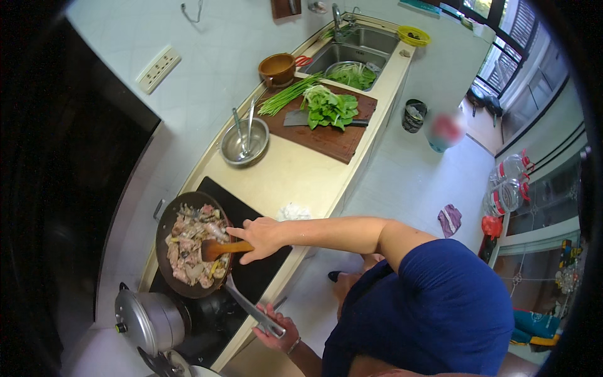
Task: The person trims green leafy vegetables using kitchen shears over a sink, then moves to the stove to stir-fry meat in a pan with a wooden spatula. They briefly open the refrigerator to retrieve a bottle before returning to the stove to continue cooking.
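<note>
A dark frying pan [165,235] of raw-looking or partly cooked meat pieces [188,264] sits on the black cooktop. My right hand [264,238] holds a wooden spatula [219,249] over the pan; its index finger points forward and the spatula's blade rests among the meat. Below, my left hand [280,330] is around the end of the pan's metal handle [252,306]. White crumpled material [294,212] lies on the counter just behind my right hand.
A lidded metal pot [158,320] stands beside the pan. Farther along the counter are a steel bowl [259,146] with utensils, a cutting board [330,143] bearing leafy greens [332,108], green stalks [287,96] and a knife [294,118], a brown pot [278,68], and a sink [320,59].
</note>
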Tool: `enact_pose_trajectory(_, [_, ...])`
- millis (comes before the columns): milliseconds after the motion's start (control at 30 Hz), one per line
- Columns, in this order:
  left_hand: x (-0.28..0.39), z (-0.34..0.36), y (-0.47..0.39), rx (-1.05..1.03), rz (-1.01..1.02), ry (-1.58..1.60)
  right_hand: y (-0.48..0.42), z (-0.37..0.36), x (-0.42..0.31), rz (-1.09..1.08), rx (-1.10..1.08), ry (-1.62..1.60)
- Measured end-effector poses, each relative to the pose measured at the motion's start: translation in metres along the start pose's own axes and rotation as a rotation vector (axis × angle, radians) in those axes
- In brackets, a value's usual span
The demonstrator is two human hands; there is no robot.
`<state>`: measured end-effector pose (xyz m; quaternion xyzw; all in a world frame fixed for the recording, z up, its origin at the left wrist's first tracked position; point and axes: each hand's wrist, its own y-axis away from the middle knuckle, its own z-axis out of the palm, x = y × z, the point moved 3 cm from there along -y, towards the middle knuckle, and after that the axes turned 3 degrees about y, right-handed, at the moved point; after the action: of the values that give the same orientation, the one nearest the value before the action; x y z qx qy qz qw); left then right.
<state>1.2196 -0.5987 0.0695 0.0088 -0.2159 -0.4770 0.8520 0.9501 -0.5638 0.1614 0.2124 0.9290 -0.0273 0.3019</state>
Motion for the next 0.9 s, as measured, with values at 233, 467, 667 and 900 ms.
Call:
enact_pose_trajectory(233, [-0.112, -0.048, 0.014, 0.319, -0.302, -0.021, 0.106, -0.113, 0.149, 0.115, 0.535, -0.304])
enact_pose_trajectory(467, [-0.328, 0.105, -0.075, 0.05, -0.456, -0.425, 0.313, -0.174, 0.384, 0.354, 0.882, -0.285])
enact_pose_trajectory(667, [-0.451, 0.239, -0.156, -0.205, -0.47, -0.731, 0.39, -0.21, 0.505, 0.646, 0.714, -0.426])
enact_pose_trajectory(900, [-0.543, 0.303, -0.233, -0.188, -0.305, -1.062, 0.364, -0.264, 0.649, 0.654, 0.784, -0.282])
